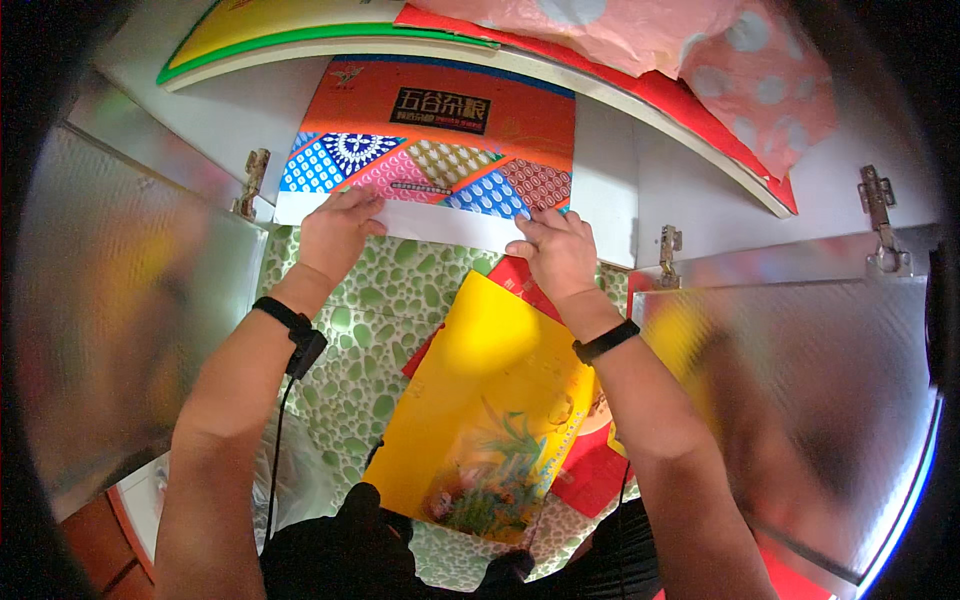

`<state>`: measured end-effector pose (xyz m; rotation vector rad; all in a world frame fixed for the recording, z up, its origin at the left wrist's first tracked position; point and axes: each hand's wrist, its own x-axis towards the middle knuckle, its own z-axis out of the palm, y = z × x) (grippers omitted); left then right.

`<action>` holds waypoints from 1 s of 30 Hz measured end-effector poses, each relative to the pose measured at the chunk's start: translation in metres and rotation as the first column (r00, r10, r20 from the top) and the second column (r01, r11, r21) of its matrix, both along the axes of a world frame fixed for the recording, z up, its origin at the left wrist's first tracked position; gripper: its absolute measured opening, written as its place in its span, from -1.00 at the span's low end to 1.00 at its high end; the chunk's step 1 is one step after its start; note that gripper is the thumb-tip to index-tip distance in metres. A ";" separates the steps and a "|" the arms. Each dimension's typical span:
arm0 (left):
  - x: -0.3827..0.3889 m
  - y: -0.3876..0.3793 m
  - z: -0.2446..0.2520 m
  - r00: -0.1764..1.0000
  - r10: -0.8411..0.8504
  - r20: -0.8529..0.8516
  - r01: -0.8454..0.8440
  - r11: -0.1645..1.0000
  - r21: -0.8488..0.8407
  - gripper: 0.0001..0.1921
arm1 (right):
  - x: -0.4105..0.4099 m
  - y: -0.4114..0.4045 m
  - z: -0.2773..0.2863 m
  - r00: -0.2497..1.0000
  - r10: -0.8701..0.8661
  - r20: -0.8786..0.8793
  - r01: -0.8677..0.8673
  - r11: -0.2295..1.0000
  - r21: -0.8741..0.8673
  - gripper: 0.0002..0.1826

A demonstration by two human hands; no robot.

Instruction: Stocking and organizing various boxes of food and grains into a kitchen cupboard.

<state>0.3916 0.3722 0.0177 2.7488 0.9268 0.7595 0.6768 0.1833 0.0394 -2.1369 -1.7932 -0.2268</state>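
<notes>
A printed cardboard sheet or flattened box (450, 161), orange with patterned diamonds and a white near edge, lies in the open cabinet below the shelf. It bears writing. My left hand (339, 229) grips its near edge at the left, fingers on top. At the right end of the same edge, my right hand (559, 251) holds it with fingers over the print. Whether the thumbs reach underneath is hard to see. Beneath my arms a yellow cardboard piece (480, 397) with a plant picture lies on the floor, over red printed pieces (592, 469).
Foil-faced cabinet doors stand swung out at left (142, 300) and right (780, 390), on metal hinges (253, 184). Above, a shelf edge (525, 58) carries red and green-edged boards and a pink dotted plastic bag (750, 82). A clear plastic bag (296, 472) sits on the pebble-patterned floor (367, 360).
</notes>
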 end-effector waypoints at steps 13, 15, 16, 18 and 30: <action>0.008 0.001 0.004 0.997 -0.016 0.078 -0.002 0.976 0.218 -0.86 | -0.006 -0.003 0.014 1.000 -0.002 -0.018 0.002 1.000 0.009 -0.56; 0.005 -0.004 0.012 0.997 -0.004 0.076 -0.009 0.986 0.167 -0.83 | -0.009 -0.007 0.021 1.000 -0.020 -0.005 0.020 1.000 -0.018 -0.56; 0.003 -0.004 0.017 0.999 -0.005 0.051 -0.004 0.985 0.171 -0.79 | -0.010 -0.010 0.024 1.000 -0.004 -0.012 0.004 0.999 -0.049 -0.57; -0.001 -0.002 0.025 0.998 -0.028 0.064 0.018 0.988 0.152 -0.78 | -0.003 -0.014 0.036 0.999 0.029 -0.039 -0.034 0.990 -0.139 -0.52; -0.017 0.013 0.044 0.994 -0.064 -0.088 0.067 0.997 0.034 -0.62 | 0.023 -0.022 0.022 0.997 0.007 -0.074 -0.013 0.997 -0.077 -0.41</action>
